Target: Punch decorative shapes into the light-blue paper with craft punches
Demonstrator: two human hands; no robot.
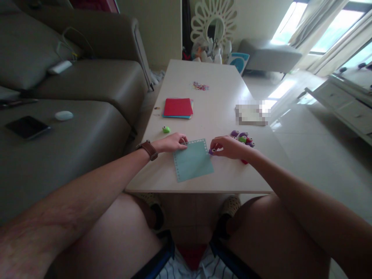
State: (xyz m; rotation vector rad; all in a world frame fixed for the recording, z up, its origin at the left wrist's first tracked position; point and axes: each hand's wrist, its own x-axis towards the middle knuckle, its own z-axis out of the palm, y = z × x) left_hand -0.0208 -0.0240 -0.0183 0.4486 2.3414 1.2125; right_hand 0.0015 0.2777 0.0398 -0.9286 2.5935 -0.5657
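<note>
A light blue sheet of paper point(193, 164) lies tilted on the table, with small punched holes along its left, top and upper right edges. My left hand point(173, 142) pinches the sheet at its upper left corner. In my right hand point(228, 147) is a small purple craft punch point(212, 151), held at the sheet's right edge just below the last holes there. Fingers partly cover the punch. Beyond my right hand sits a cluster of purple, green and red punches point(243, 138). A lone green punch point(166, 129) stands past my left hand.
A stack of coloured paper with a red sheet on top point(177, 107) lies at the table's left. Colourful paper bits point(200, 86) are heaped farther back. A blurred pale item point(251, 115) rests by the right edge. The grey sofa point(116, 112) flanks the table point(221, 97) on the left.
</note>
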